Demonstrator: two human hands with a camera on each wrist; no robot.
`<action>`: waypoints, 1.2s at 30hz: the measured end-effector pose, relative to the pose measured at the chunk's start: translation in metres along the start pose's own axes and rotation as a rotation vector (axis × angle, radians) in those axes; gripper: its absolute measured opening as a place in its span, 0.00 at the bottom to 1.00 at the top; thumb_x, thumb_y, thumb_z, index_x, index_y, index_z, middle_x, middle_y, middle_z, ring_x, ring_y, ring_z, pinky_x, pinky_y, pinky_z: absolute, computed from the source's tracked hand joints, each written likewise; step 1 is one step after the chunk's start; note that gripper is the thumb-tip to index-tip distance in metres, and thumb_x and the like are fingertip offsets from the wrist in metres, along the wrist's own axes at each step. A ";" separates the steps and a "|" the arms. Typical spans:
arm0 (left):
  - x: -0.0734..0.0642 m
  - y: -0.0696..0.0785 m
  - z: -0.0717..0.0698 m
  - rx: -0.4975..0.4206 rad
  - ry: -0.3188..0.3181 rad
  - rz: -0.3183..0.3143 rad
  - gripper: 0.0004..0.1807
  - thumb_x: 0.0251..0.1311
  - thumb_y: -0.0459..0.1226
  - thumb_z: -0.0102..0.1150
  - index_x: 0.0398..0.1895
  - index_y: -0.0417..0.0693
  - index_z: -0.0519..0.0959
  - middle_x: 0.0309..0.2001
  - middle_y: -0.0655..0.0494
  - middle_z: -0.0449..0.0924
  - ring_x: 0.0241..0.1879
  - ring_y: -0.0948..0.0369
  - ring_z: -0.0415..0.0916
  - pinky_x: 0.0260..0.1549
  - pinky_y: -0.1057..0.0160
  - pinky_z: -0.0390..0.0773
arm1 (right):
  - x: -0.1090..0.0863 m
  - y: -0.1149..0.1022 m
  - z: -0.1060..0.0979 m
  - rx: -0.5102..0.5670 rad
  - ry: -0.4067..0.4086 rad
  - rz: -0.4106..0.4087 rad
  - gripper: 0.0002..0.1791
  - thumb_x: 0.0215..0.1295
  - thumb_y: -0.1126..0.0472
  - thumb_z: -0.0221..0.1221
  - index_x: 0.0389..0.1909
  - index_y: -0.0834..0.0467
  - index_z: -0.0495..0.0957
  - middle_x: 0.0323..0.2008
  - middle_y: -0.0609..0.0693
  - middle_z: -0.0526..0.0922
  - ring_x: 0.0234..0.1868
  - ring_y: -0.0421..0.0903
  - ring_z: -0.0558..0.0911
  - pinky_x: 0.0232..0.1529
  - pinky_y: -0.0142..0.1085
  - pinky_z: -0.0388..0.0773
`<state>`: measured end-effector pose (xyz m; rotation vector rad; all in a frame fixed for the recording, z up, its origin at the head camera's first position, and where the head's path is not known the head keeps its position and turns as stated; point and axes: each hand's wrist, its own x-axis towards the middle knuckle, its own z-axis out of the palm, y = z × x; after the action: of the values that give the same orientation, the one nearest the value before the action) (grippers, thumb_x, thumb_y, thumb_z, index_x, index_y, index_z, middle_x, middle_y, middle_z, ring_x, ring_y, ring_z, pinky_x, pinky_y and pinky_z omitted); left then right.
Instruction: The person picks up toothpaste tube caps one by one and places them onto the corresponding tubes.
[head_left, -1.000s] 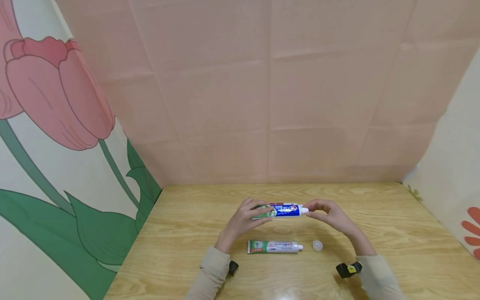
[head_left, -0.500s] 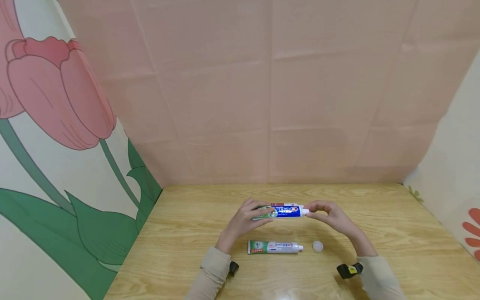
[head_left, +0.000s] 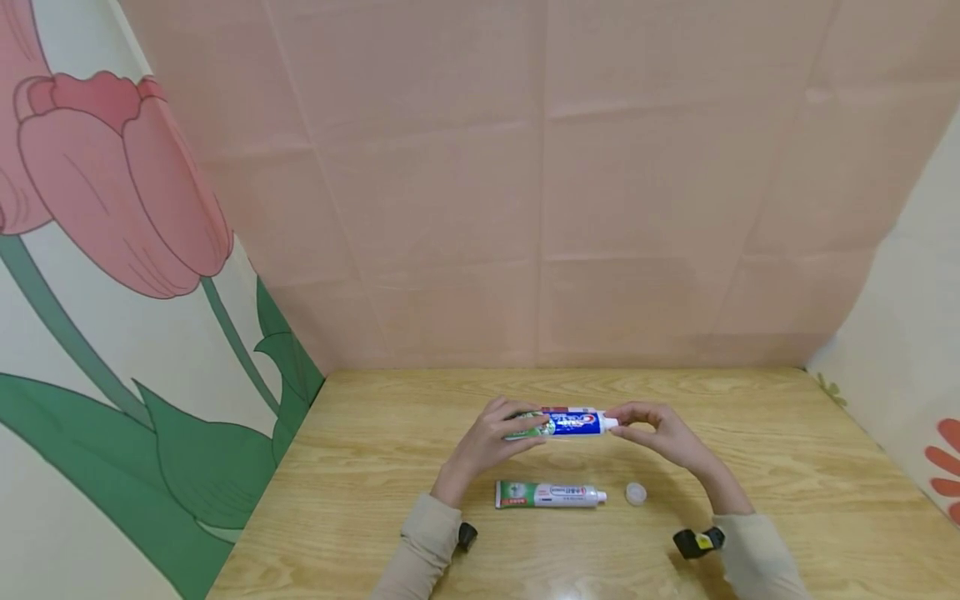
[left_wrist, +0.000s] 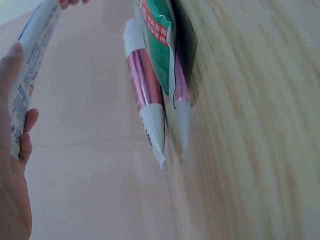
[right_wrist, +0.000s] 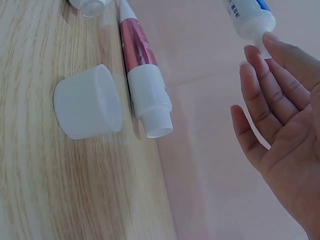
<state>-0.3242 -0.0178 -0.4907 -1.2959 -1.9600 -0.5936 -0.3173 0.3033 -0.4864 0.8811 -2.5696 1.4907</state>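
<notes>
My left hand [head_left: 483, 433] grips the rear half of a blue, green and white toothpaste tube [head_left: 577, 422], which is raised above the table. Its thumb and fingers wrap the tube in the left wrist view. At the other end, my right hand [head_left: 660, 429] pinches the small white cap [head_left: 611, 422] between thumb and fingertips. Nearer me lies a green and white toothpaste tube [head_left: 551, 494], its nozzle bare in the right wrist view. A loose white cap [head_left: 635, 493] sits on the table to its right. A red and white tube [right_wrist: 145, 55] lies farther back, mostly hidden behind the held tube in the head view.
The wooden table [head_left: 375, 467] ends at a pink cloth backdrop [head_left: 450, 208]. Walls with painted flowers flank it, including a large tulip [head_left: 120, 183] at left. Dark wrist cameras [head_left: 697, 542] are strapped at both sleeves.
</notes>
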 end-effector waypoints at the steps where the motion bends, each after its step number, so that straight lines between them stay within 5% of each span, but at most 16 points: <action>1: 0.000 0.000 0.000 0.001 -0.004 -0.002 0.18 0.56 0.48 0.61 0.49 0.54 0.80 0.49 0.58 0.79 0.46 0.65 0.72 0.51 0.71 0.70 | 0.000 0.000 0.000 -0.008 -0.001 -0.003 0.11 0.63 0.58 0.59 0.46 0.51 0.79 0.43 0.47 0.82 0.43 0.38 0.76 0.42 0.34 0.77; 12: -0.002 -0.001 -0.002 -0.020 -0.077 -0.037 0.22 0.55 0.48 0.62 0.52 0.53 0.78 0.50 0.58 0.78 0.50 0.65 0.71 0.57 0.68 0.68 | 0.001 -0.018 0.002 -0.129 0.000 -0.035 0.10 0.62 0.62 0.59 0.43 0.54 0.80 0.37 0.46 0.82 0.39 0.38 0.77 0.41 0.33 0.76; 18: -0.005 -0.002 -0.002 -0.021 -0.151 -0.056 0.24 0.57 0.51 0.58 0.56 0.54 0.75 0.54 0.58 0.77 0.53 0.65 0.70 0.60 0.67 0.66 | 0.000 0.006 0.003 -0.169 0.014 -0.065 0.08 0.61 0.58 0.60 0.41 0.47 0.80 0.35 0.39 0.82 0.38 0.36 0.77 0.42 0.34 0.75; 22: -0.007 -0.003 -0.003 -0.044 -0.174 -0.071 0.25 0.57 0.50 0.58 0.57 0.53 0.75 0.54 0.56 0.76 0.53 0.64 0.70 0.55 0.73 0.69 | -0.001 0.009 0.004 -0.184 0.017 -0.088 0.07 0.61 0.59 0.60 0.40 0.47 0.80 0.34 0.38 0.82 0.37 0.36 0.77 0.42 0.34 0.75; 30: -0.010 0.000 -0.007 -0.067 -0.283 -0.143 0.28 0.54 0.45 0.64 0.60 0.53 0.72 0.56 0.53 0.75 0.56 0.63 0.68 0.58 0.70 0.68 | -0.005 -0.008 0.006 -0.201 0.001 -0.123 0.07 0.60 0.65 0.60 0.39 0.55 0.81 0.33 0.44 0.82 0.36 0.37 0.78 0.39 0.34 0.77; 36: -0.010 -0.001 -0.006 -0.047 -0.333 -0.135 0.27 0.56 0.45 0.62 0.60 0.53 0.72 0.57 0.55 0.74 0.57 0.62 0.68 0.59 0.69 0.67 | -0.004 0.012 0.007 -0.207 0.000 -0.101 0.06 0.61 0.61 0.60 0.38 0.49 0.81 0.35 0.40 0.82 0.37 0.35 0.78 0.40 0.35 0.77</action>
<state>-0.3207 -0.0285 -0.4941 -1.3684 -2.3319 -0.5170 -0.3177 0.3038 -0.5008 0.9655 -2.5765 1.1728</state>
